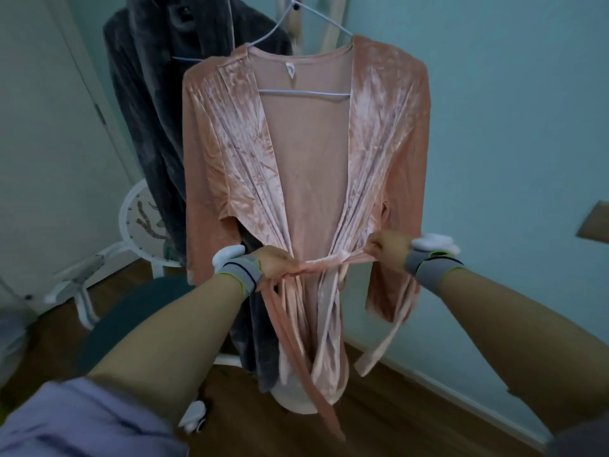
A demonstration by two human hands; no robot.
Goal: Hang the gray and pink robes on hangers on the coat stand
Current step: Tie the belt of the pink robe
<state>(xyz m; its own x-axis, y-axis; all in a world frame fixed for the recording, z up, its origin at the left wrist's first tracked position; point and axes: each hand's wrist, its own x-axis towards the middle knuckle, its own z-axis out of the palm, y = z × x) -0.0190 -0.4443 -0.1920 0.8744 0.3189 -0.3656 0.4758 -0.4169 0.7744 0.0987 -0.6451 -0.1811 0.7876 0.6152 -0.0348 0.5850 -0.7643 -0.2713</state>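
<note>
1. The pink robe (306, 153) hangs on its hanger (296, 44) above both grips, with the gray robe (148, 94) behind it.
2. Left hand (275, 263) and right hand (387, 250) each pinch the belt (324, 260), stretched between them.
3. Likely tying: pull evenly outward, keeping the knot centred between the grips, so the robe stays on its hanger.

Pink robe (306, 166) hung on a hanger (304, 93); its belt (329, 260) is gripped by the left hand (275, 262) and right hand (389, 249); gray robe (148, 94) behind.
</note>
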